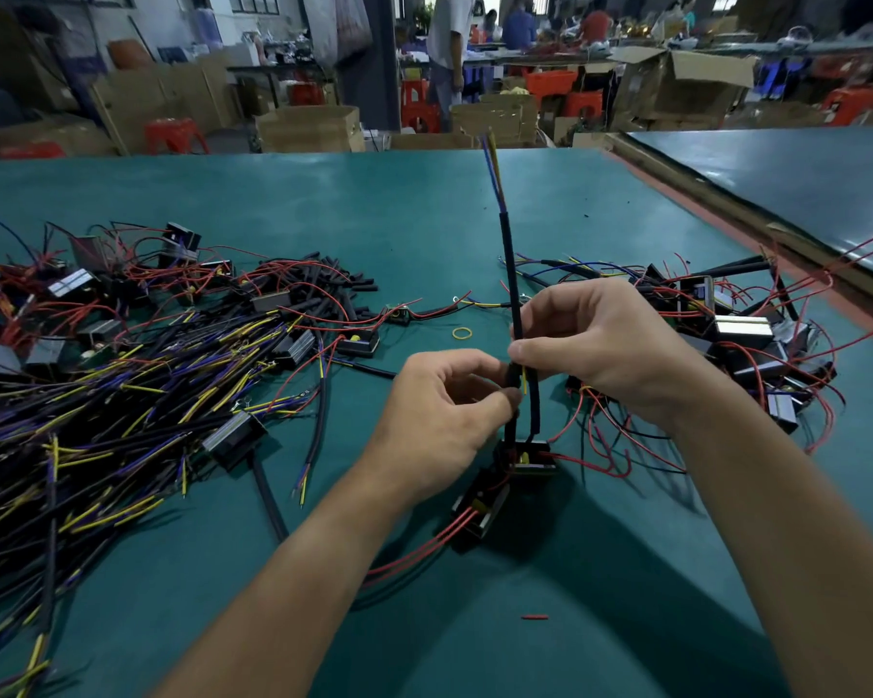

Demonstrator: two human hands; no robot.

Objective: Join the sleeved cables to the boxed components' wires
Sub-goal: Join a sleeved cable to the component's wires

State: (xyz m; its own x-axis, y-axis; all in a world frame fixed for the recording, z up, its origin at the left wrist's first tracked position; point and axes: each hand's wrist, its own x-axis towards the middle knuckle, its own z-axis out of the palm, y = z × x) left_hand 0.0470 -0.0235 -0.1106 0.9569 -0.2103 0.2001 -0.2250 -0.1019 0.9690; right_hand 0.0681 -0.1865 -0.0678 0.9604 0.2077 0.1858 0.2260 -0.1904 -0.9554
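A black sleeved cable [508, 264] stands upright over the table's middle, with blue and yellow wire ends showing at its top. My right hand [595, 345] pinches it near its lower part. My left hand [439, 420] pinches the black wire just below, where a short yellow wire end shows between the two hands. That wire runs down to a small black boxed component [525, 458] with red leads. A second boxed component [480, 506] lies tilted beside it on the green table [424, 219].
A large heap of sleeved cables [122, 395] with boxed components covers the left of the table. Another heap of boxed components [742, 335] with red wires lies at the right. A yellow rubber band [462, 333] and a red sleeve scrap [534, 617] lie loose.
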